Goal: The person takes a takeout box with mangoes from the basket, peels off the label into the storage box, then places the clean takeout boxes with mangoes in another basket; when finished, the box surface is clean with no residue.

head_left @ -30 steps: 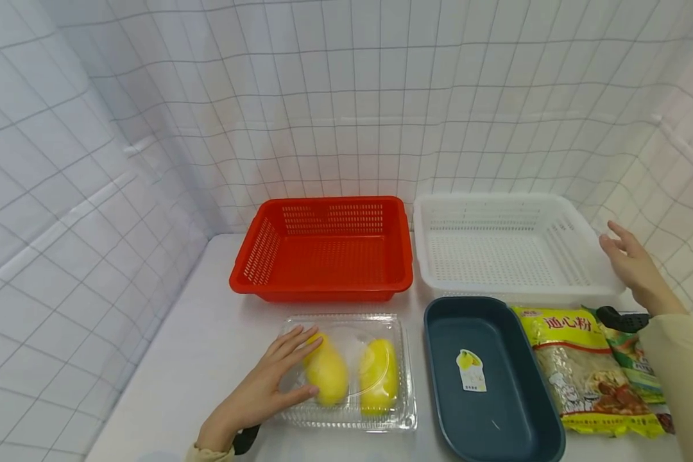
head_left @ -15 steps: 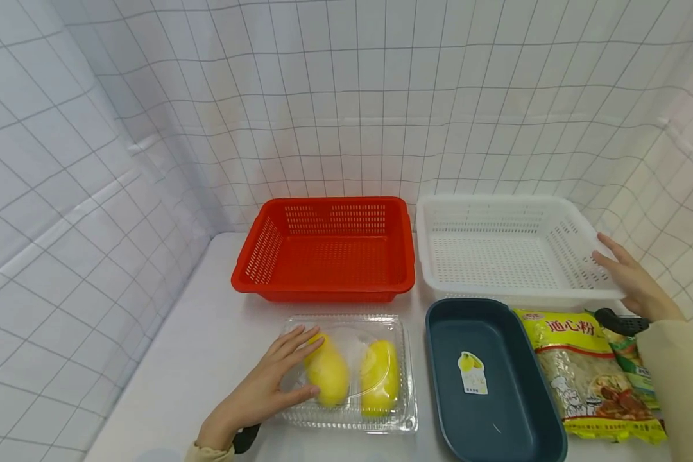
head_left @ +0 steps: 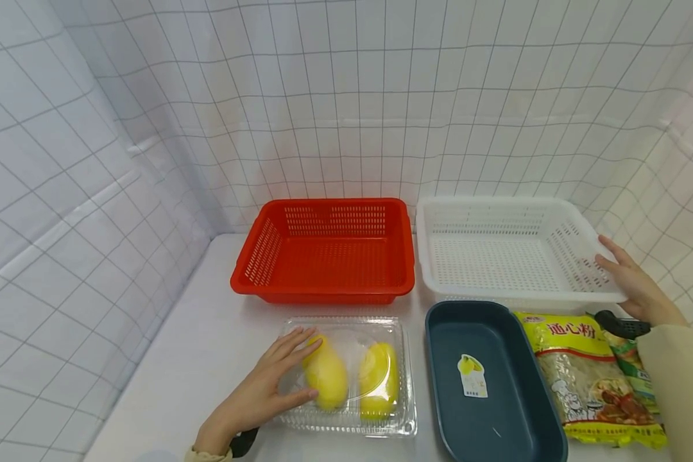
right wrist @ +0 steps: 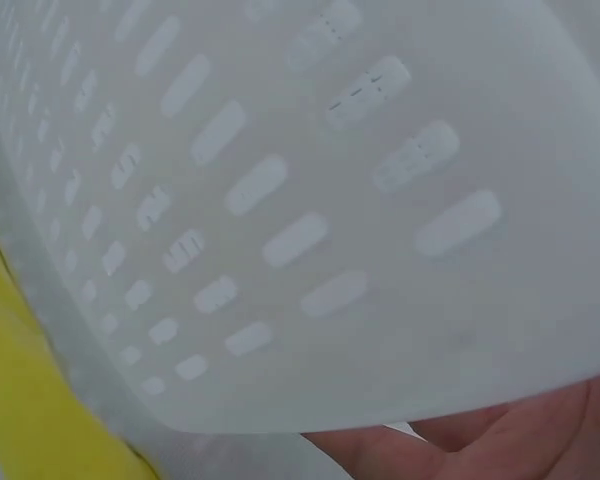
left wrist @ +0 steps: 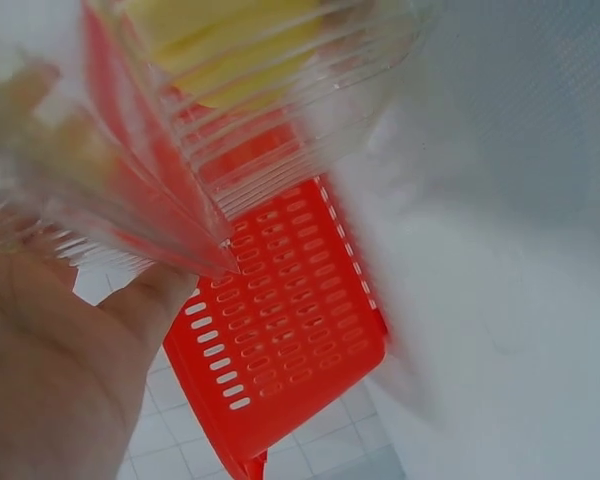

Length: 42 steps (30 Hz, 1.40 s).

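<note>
My left hand (head_left: 265, 385) rests with spread, straight fingers on the left side of a clear plastic clamshell box (head_left: 352, 423). Two yellow, mango-shaped fruits, the left one (head_left: 326, 375) and the right one (head_left: 379, 378), lie inside it. In the left wrist view the hand (left wrist: 60, 360) touches the ribbed edge of the box (left wrist: 270, 170). My right hand (head_left: 635, 282) is at the right rim of a white perforated basket (head_left: 514, 292), its fingers fairly straight against the side. From the right wrist, the basket wall (right wrist: 280, 220) partly covers that hand (right wrist: 500, 440).
A red perforated basket (head_left: 323, 289) stands left of the white one. In front are a dark blue tray (head_left: 496, 359) with a fruit sticker (head_left: 471, 377), a yellow noodle packet (head_left: 595, 378) and a green packet (head_left: 635, 366) partly under the right sleeve. Gridded white cloth walls surround the table.
My right hand has come down and left onto the rim of the white basket. The left hand stays on the clamshell box.
</note>
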### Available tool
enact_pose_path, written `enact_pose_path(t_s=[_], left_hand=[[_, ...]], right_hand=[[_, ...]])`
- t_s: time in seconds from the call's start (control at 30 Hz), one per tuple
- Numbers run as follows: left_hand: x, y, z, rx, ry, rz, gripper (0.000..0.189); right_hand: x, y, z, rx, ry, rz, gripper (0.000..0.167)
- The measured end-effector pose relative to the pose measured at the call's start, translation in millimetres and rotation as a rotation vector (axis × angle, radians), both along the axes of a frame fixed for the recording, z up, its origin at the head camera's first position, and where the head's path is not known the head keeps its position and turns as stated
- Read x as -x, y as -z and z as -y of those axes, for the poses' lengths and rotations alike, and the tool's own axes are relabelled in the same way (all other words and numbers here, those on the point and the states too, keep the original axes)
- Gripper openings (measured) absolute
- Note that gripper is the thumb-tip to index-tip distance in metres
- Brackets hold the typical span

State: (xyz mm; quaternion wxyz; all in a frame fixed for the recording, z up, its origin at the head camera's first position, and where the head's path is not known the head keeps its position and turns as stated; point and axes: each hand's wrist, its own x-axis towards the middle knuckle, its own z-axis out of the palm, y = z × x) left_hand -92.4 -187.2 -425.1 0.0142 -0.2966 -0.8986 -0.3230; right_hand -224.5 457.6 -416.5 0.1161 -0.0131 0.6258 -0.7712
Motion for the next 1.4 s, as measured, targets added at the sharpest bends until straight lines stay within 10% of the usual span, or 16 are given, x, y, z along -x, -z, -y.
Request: enact_pose_path(t_s=[0.17, 0.33, 0.8, 1.1, 1.4], left_hand=[[1.9, 0.6, 1.1, -0.088, -0.02, 0.006, 0.072], [7.2, 1.3, 3.9, -0.13, -0.173, 0.036, 0.071], [18.9, -1.2, 11.1, -0.27, -0.401, 0.598, 0.077], [17.7, -19.5, 13.8, -0.4, -0.275, 0.71, 0.074], [45.1, -77.3, -8.4, -0.416, -0.138, 0.637, 0.069]], right_hand=[[-0.2, 0.7, -1.5, -0.018, 0.01, -0.004, 0.067], [-1.1, 1.7, -2.7, 0.003, 0.01, 0.002, 0.067], [-5.3, 5.4, -6.7, 0.054, 0.01, 0.014, 0.066], [-2.2, 5.0, -3.9, 0.07, 0.007, 0.001, 0.068], [2.0, 3.3, -0.8, 0.049, 0.017, -0.007, 0.068]])
